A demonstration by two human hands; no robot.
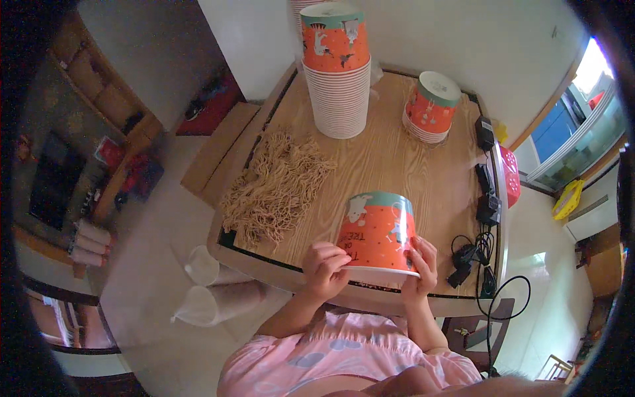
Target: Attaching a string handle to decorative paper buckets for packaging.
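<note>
Near the table's front edge I hold an orange paper bucket (380,228) with a teal band and white animal drawings. It is upside down, its white rim toward me. My left hand (325,270) is closed on the rim at its left side, fingertips pinched against the printed wall. On the other side my right hand (422,264) grips the rim and wall, fingers outside, thumb low. A heap of tan twisted cords (278,185) lies to the left of the bucket. Whatever is inside the bucket is hidden.
A tall stack of nested paper buckets (339,99) stands at the back, and a shorter stack (431,109) at the back right. Black power adapters (488,208) and tangled cables (473,255) line the table's right edge. Bagged stacks (218,301) lie on the floor at left.
</note>
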